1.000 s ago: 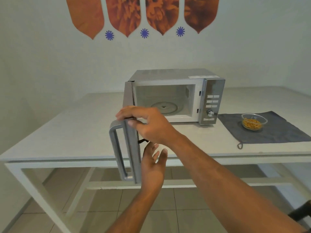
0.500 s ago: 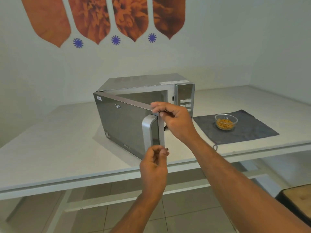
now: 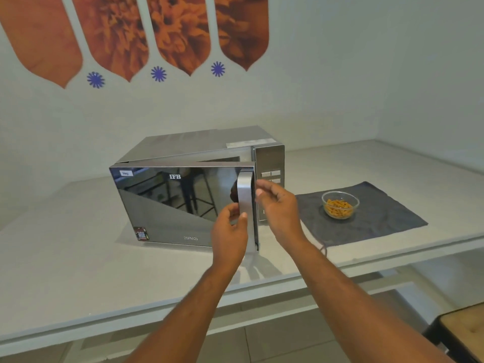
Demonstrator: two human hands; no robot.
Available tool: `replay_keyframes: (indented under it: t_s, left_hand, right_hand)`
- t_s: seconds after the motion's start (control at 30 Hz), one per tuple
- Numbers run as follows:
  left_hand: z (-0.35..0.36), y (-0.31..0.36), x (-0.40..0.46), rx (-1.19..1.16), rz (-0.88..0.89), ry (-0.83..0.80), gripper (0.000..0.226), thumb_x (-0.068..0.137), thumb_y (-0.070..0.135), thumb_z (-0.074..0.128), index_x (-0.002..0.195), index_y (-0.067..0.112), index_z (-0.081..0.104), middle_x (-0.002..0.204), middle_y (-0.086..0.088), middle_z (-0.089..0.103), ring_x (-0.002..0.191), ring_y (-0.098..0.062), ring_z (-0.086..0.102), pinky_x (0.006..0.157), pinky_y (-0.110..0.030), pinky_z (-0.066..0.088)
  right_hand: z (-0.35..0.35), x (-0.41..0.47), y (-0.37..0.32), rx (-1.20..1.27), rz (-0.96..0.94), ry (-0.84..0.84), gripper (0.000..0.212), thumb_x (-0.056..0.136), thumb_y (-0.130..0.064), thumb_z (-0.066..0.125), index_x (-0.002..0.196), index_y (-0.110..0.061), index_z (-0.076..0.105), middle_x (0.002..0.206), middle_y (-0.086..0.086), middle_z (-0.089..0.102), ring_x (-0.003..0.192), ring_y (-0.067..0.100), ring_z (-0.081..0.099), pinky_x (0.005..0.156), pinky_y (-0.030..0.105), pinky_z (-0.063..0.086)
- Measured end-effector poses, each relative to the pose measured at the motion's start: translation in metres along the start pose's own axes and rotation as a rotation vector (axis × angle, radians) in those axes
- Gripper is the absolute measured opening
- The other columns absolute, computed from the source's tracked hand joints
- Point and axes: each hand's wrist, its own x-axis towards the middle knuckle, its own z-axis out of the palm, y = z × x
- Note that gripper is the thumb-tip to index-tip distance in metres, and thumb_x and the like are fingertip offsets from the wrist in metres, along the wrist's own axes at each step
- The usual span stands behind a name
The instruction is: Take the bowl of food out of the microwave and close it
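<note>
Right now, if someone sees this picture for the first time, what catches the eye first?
The mirrored IFB microwave in the middle of the white table, door almost shut, with the left hand at its silver handle and the right hand beside it. To its right, a glass bowl of orange pasta sits on a grey cloth.

Two bare forearms enter from the bottom edge. No sleeve shows on either, and neither wrist carries a watch or band. The left hand (image 3: 230,231) and right hand (image 3: 279,208) are ungloved and ringless as far as visible, with short, pale fingernails on the fingertips.
</note>
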Motion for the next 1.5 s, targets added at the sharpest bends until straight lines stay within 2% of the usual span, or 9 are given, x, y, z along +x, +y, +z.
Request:
replay_keyframes:
  t_s: [0.07,0.17,0.23,0.43,0.67,0.87,1.13,1.33,1.5]
  left_hand:
    - [0.011,0.0,0.014,0.011,0.011,0.001,0.027,0.098,0.015,0.058,0.124,0.017,0.062,0.108,0.01,0.065,0.099,-0.005,0.062,0.09,-0.02,0.048]
    - [0.024,-0.002,0.033,0.04,0.006,0.016,0.028,0.098,0.014,0.057,0.126,0.014,0.063,0.109,0.007,0.065,0.102,-0.009,0.062,0.091,-0.021,0.047]
    - [0.031,-0.006,0.047,0.076,0.006,0.022,0.027,0.098,0.015,0.058,0.125,0.013,0.064,0.112,0.003,0.069,0.101,-0.01,0.063,0.093,-0.024,0.051]
    - [0.048,-0.016,0.082,0.181,-0.005,0.037,0.026,0.099,0.021,0.058,0.123,0.014,0.065,0.117,-0.004,0.072,0.094,-0.01,0.059,0.092,-0.024,0.049]
    - [0.06,-0.024,0.106,0.217,-0.01,0.052,0.025,0.098,0.022,0.06,0.12,0.015,0.067,0.114,-0.005,0.073,0.097,-0.015,0.064,0.1,-0.038,0.055]
    - [0.064,-0.027,0.115,0.198,0.008,0.05,0.022,0.097,0.014,0.061,0.118,0.01,0.067,0.111,-0.008,0.073,0.1,-0.021,0.067,0.099,-0.037,0.055]
    - [0.068,-0.029,0.125,0.21,-0.008,0.052,0.02,0.097,0.014,0.061,0.116,0.011,0.067,0.105,-0.003,0.071,0.092,-0.014,0.063,0.096,-0.033,0.055]
    - [0.07,-0.03,0.122,0.227,-0.008,0.066,0.024,0.098,0.018,0.061,0.12,0.012,0.066,0.113,-0.006,0.072,0.095,-0.012,0.061,0.099,-0.034,0.053]
    - [0.062,-0.036,0.108,0.252,-0.017,0.034,0.026,0.098,0.022,0.059,0.123,0.015,0.066,0.116,-0.003,0.072,0.103,-0.016,0.067,0.099,-0.033,0.054]
  right_hand:
    - [0.004,0.011,0.009,-0.032,0.021,-0.005,0.029,0.097,-0.017,0.062,0.125,-0.016,0.07,0.121,0.0,0.073,0.111,0.012,0.067,0.102,0.035,0.054]
    - [0.011,0.029,0.016,-0.111,0.024,-0.002,0.031,0.098,-0.018,0.061,0.128,-0.015,0.067,0.125,0.003,0.072,0.106,0.008,0.062,0.094,0.022,0.05]
    - [0.015,0.042,0.02,-0.167,0.022,0.023,0.03,0.098,-0.019,0.061,0.127,-0.015,0.068,0.124,0.003,0.072,0.103,0.008,0.06,0.09,0.02,0.048]
    - [0.023,0.076,0.03,-0.246,0.06,0.067,0.027,0.098,-0.025,0.061,0.123,-0.018,0.07,0.123,0.003,0.072,0.11,0.02,0.067,0.09,0.023,0.047]
    - [0.026,0.098,0.039,-0.249,0.067,0.065,0.025,0.098,-0.023,0.062,0.121,-0.019,0.071,0.123,0.002,0.073,0.1,0.011,0.061,0.087,0.022,0.045]
    - [0.028,0.107,0.042,-0.232,0.059,0.081,0.027,0.097,-0.021,0.063,0.123,-0.018,0.072,0.122,0.002,0.073,0.102,0.013,0.063,0.093,0.025,0.049]
    - [0.03,0.114,0.044,-0.215,0.077,0.077,0.029,0.096,-0.022,0.065,0.124,-0.017,0.071,0.123,0.003,0.073,0.112,0.021,0.067,0.09,0.021,0.045]
    - [0.029,0.113,0.047,-0.218,0.076,0.071,0.03,0.097,-0.025,0.063,0.126,-0.019,0.07,0.126,0.003,0.072,0.115,0.022,0.066,0.096,0.027,0.048]
    - [0.028,0.097,0.049,-0.245,0.104,0.065,0.031,0.098,-0.023,0.062,0.128,-0.017,0.068,0.13,0.003,0.07,0.118,0.023,0.065,0.095,0.024,0.043]
